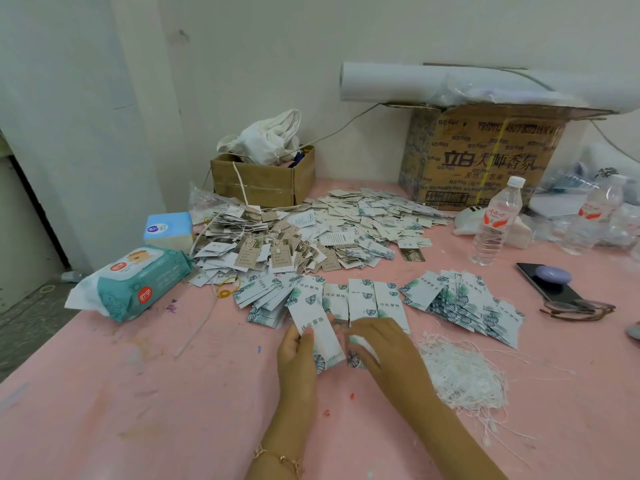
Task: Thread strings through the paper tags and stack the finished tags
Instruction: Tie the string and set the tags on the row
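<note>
Leaf-printed paper tag (318,327) held tilted over the pink table (138,393), pinched at its left edge by the left hand (294,348); right hand (384,344) lies palm-down over a second tag (355,356), grip not discernible; loose white strings (464,372) just beside the right hand; fanned tag rows (460,303) behind; large tag heap (311,233) further back.

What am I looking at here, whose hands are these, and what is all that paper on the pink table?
One picture, from a camera on a person's head, looking down. No machine: just two bare hands. The left hand grips a white paper tag with green leaf print. The right hand lies over a second leaf-print tag; its grip is hidden. On the pink table lie fanned rows of tags, a tangle of white strings and a heap of tags behind.
</note>
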`<state>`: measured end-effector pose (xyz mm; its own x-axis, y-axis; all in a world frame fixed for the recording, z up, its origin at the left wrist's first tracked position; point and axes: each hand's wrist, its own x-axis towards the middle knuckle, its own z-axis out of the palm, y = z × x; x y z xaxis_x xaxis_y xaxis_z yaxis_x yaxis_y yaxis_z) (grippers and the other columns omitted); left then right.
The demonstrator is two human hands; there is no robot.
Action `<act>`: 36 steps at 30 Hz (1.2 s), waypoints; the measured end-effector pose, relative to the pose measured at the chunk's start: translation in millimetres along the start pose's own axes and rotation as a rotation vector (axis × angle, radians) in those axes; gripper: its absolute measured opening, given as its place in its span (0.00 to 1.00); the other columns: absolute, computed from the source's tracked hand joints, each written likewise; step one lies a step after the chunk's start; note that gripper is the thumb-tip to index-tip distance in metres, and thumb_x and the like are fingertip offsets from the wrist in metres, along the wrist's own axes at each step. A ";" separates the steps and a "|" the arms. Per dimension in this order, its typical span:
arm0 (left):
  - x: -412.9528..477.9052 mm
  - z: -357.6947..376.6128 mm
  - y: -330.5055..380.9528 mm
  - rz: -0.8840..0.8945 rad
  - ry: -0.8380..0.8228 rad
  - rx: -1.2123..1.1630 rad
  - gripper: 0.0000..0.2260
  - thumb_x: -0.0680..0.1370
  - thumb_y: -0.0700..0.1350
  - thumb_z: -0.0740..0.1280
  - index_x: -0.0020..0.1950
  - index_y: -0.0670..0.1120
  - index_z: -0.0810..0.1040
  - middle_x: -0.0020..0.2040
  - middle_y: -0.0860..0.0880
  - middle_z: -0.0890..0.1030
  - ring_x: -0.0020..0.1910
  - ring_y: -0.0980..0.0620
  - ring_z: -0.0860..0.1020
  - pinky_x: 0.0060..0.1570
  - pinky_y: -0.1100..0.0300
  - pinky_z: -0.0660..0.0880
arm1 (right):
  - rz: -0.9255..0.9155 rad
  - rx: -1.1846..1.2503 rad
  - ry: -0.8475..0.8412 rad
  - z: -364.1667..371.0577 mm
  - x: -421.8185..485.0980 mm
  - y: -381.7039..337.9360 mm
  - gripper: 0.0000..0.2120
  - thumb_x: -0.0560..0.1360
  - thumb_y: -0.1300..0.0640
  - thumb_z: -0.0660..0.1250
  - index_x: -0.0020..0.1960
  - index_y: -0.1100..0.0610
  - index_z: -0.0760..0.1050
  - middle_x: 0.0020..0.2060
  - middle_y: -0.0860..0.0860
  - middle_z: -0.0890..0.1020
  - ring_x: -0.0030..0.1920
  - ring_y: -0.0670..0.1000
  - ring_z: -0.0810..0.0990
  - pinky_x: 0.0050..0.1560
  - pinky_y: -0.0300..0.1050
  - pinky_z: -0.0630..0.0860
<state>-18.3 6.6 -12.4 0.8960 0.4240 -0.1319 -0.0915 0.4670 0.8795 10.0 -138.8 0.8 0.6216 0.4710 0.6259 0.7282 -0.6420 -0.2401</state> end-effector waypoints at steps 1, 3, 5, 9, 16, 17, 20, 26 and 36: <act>1.1 -1.2 -0.3 0.018 0.030 0.023 0.11 0.82 0.39 0.60 0.60 0.48 0.80 0.53 0.46 0.85 0.54 0.45 0.83 0.55 0.47 0.79 | 0.060 -0.058 0.017 0.9 4.9 1.7 0.12 0.73 0.63 0.72 0.55 0.54 0.80 0.52 0.48 0.82 0.54 0.50 0.77 0.54 0.43 0.73; 2.5 -2.4 -0.9 0.038 0.070 0.045 0.11 0.82 0.39 0.61 0.58 0.50 0.80 0.50 0.52 0.86 0.49 0.54 0.84 0.44 0.59 0.81 | 0.185 -0.144 -0.027 5.1 17.7 4.7 0.17 0.74 0.64 0.70 0.62 0.54 0.77 0.59 0.50 0.80 0.61 0.55 0.76 0.59 0.46 0.71; 2.8 -2.8 -1.3 0.036 0.087 0.036 0.12 0.82 0.39 0.61 0.56 0.52 0.80 0.47 0.56 0.86 0.44 0.60 0.84 0.36 0.66 0.78 | 0.268 -0.170 -0.146 14.6 29.6 7.5 0.22 0.78 0.58 0.64 0.72 0.51 0.66 0.69 0.47 0.71 0.72 0.52 0.64 0.68 0.48 0.62; 2.5 -2.1 1.8 0.034 0.116 -0.018 0.12 0.81 0.37 0.61 0.54 0.52 0.80 0.43 0.57 0.86 0.39 0.61 0.83 0.32 0.68 0.76 | 0.344 -0.120 -0.251 31.2 52.1 5.4 0.28 0.80 0.50 0.62 0.76 0.49 0.57 0.74 0.49 0.64 0.77 0.51 0.51 0.73 0.46 0.49; 3.7 -1.4 0.1 0.007 0.111 -0.017 0.12 0.81 0.37 0.61 0.54 0.52 0.80 0.42 0.56 0.86 0.38 0.61 0.83 0.32 0.67 0.76 | 0.333 -0.216 -0.294 38.1 58.0 8.5 0.26 0.78 0.49 0.65 0.74 0.48 0.64 0.73 0.58 0.67 0.76 0.53 0.54 0.73 0.44 0.44; 3.3 -0.9 0.6 0.004 0.109 -0.017 0.12 0.81 0.37 0.61 0.54 0.52 0.80 0.43 0.56 0.86 0.38 0.60 0.83 0.33 0.66 0.76 | 0.322 -0.218 -0.288 37.4 57.0 9.6 0.25 0.77 0.49 0.65 0.73 0.48 0.65 0.72 0.57 0.68 0.76 0.52 0.55 0.73 0.44 0.44; 3.5 -0.2 1.0 -0.010 0.121 -0.021 0.13 0.80 0.37 0.61 0.53 0.52 0.80 0.41 0.55 0.86 0.37 0.60 0.83 0.31 0.66 0.76 | 0.312 -0.199 -0.272 33.6 55.4 10.1 0.22 0.76 0.50 0.67 0.70 0.48 0.71 0.70 0.57 0.71 0.74 0.52 0.59 0.72 0.42 0.47; 0.6 0.6 3.4 -0.005 0.110 -0.050 0.13 0.81 0.37 0.60 0.54 0.51 0.80 0.41 0.52 0.86 0.37 0.54 0.84 0.30 0.63 0.77 | 0.319 -0.202 -0.255 28.6 51.4 10.5 0.16 0.75 0.58 0.67 0.62 0.50 0.79 0.68 0.57 0.72 0.70 0.57 0.65 0.67 0.44 0.60; 1.6 -0.3 -3.4 -0.053 0.004 0.068 0.20 0.76 0.35 0.58 0.60 0.55 0.79 0.49 0.50 0.86 0.48 0.48 0.83 0.50 0.46 0.79 | 0.282 -0.199 0.307 11.1 55.3 -7.7 0.17 0.59 0.72 0.79 0.44 0.58 0.85 0.27 0.53 0.78 0.32 0.56 0.78 0.35 0.48 0.75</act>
<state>-16.7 5.9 -15.7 0.8971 0.4030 -0.1810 -0.0139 0.4352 0.9002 42.0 -101.1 29.1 0.6514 0.0795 0.7546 0.4544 -0.8373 -0.3040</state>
